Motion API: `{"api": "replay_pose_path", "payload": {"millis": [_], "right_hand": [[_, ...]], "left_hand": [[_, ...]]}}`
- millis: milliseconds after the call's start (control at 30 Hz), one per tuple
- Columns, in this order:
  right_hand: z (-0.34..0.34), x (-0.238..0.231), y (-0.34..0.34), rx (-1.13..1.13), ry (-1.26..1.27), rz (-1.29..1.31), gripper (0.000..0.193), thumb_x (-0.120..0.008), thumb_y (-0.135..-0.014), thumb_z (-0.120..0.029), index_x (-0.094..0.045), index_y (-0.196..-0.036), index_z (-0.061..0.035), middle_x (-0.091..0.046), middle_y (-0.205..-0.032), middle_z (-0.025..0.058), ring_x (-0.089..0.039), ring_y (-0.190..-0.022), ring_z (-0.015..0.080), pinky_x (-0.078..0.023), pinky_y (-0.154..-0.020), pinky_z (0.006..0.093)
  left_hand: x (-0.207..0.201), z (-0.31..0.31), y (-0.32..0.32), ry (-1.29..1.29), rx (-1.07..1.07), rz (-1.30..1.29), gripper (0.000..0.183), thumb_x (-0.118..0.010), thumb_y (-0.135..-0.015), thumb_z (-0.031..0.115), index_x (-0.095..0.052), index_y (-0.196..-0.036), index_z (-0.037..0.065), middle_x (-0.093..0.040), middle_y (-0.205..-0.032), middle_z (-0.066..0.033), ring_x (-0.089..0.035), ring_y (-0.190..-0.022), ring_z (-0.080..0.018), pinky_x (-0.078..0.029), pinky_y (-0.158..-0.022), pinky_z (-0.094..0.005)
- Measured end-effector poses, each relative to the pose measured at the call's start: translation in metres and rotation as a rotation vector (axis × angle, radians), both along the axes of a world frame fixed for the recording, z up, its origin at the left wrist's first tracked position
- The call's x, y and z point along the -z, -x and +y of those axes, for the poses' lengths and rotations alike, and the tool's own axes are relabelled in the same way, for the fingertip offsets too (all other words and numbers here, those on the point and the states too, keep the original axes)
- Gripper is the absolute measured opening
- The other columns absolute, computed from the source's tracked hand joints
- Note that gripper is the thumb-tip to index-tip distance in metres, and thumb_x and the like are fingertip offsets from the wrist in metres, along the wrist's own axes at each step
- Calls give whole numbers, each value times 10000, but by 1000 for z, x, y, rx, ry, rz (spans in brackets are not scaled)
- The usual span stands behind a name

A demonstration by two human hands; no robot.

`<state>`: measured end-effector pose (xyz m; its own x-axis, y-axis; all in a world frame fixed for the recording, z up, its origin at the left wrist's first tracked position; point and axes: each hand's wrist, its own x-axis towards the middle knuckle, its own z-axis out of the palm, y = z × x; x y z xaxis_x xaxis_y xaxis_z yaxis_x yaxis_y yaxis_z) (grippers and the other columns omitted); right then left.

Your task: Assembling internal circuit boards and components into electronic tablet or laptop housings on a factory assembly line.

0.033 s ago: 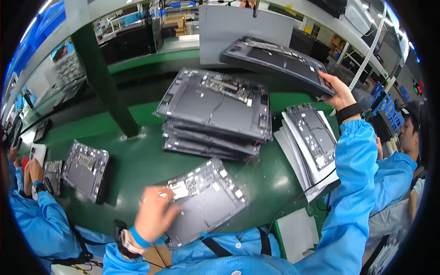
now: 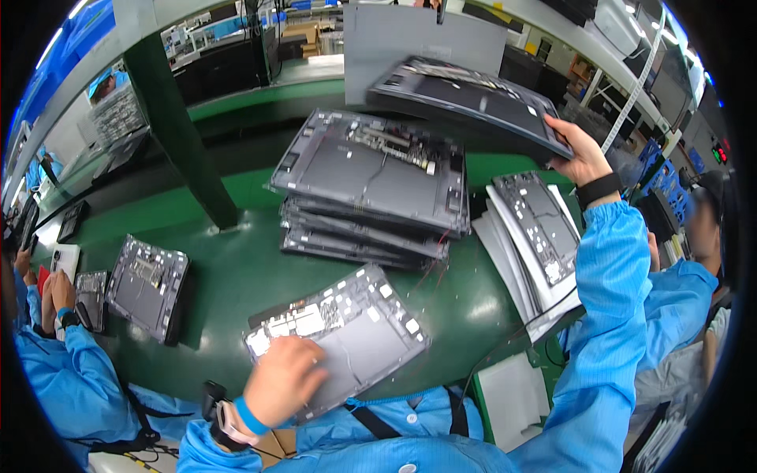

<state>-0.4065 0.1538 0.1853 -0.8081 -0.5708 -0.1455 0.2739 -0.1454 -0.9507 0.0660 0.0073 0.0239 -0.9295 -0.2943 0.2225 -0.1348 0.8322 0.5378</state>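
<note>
My right hand grips the near right corner of an open laptop base, held tilted in the air behind and right of a stack. That stack of several open laptop bases shows circuit boards and dark battery panels on its top piece. Close to my body lies another open laptop base, its circuit board toward the far left. Over its near left part is my left hand, fingers loosely bent and thumb apart, slightly blurred. Nothing shows in that hand; whether it touches the base I cannot tell.
Right of the stack, a narrow dark device housing lies on white sheets. Another open base lies left on the green table. A green post rises behind. Co-workers in blue sit at both sides; a cable crosses at right.
My left hand has shifted right and nearer my body, uncovering the circuit board of the close base. My right hand and its laptop base have moved slightly up and left.
</note>
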Motion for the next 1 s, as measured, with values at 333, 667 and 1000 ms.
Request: {"api": "replay_pose_path", "payload": {"millis": [333, 667, 1000], "right_hand": [[-68, 52, -109, 26, -411, 651, 374, -584, -863, -380, -577, -706, -40, -455, -607, -24, -356, -525, 88, -285, -499, 258], [-57, 73, -114, -34, -435, 612, 478, -519, -869, -479, -595, -972, -19, -566, -811, 39, -491, -768, 143, -372, -653, 302], [32, 81, -226, -451, -228, 1276, 159, -619, -765, -49, -630, -922, -25, -615, -929, 79, -584, -830, 181, -463, -729, 282]], "left_hand": [[36, 65, -26, 251, 39, -63, 306, -541, -679, 34, -575, -982, 10, -569, -944, -91, -526, -834, -245, -443, -738, -331], [30, 43, -51, 251, -103, -119, 325, -658, -593, -23, -587, -907, 14, -556, -872, -106, -525, -819, -289, -451, -728, -366], [-21, -15, 12, 168, -219, 33, 254, -669, -673, -8, -616, -920, 15, -597, -884, -111, -529, -858, -303, -456, -752, -369]]}}
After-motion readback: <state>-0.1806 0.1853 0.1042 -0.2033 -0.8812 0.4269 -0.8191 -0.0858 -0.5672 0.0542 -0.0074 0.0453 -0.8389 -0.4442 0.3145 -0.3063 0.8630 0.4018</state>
